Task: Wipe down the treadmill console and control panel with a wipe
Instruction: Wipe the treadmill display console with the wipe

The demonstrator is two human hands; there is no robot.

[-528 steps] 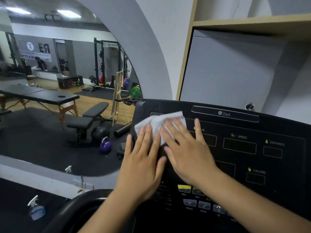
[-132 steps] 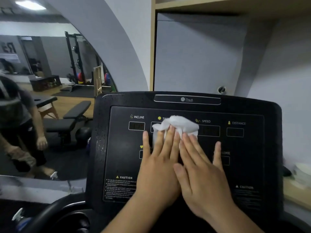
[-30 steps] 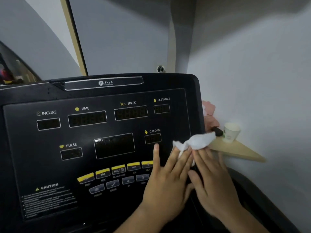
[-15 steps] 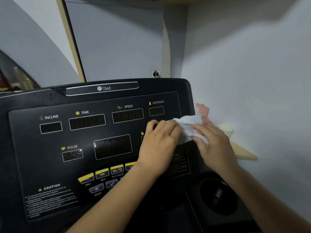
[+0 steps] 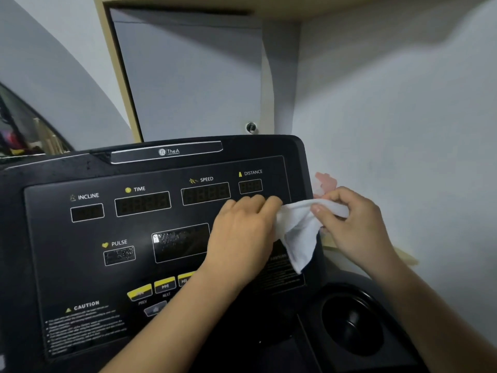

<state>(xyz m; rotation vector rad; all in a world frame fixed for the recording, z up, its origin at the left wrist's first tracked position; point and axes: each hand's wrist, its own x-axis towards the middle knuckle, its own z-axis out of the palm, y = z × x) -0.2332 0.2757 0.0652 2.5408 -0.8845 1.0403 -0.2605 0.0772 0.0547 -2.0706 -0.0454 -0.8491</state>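
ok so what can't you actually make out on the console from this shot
Head view only.
The button rows: partly covered by the left hand and its forearm, as is whatever sits below DISTANCE.
The right caution label: partly behind the wipe, print blurred.
The left caution small print: too blurred to read.
The pink thing by the wall: mostly hidden by the console edge and the right hand.

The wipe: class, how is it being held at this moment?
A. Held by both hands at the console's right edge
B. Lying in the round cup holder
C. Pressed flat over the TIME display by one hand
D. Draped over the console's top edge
A: the left hand and the right hand each hold part of the wipe, which hangs between them at the right edge of the console.
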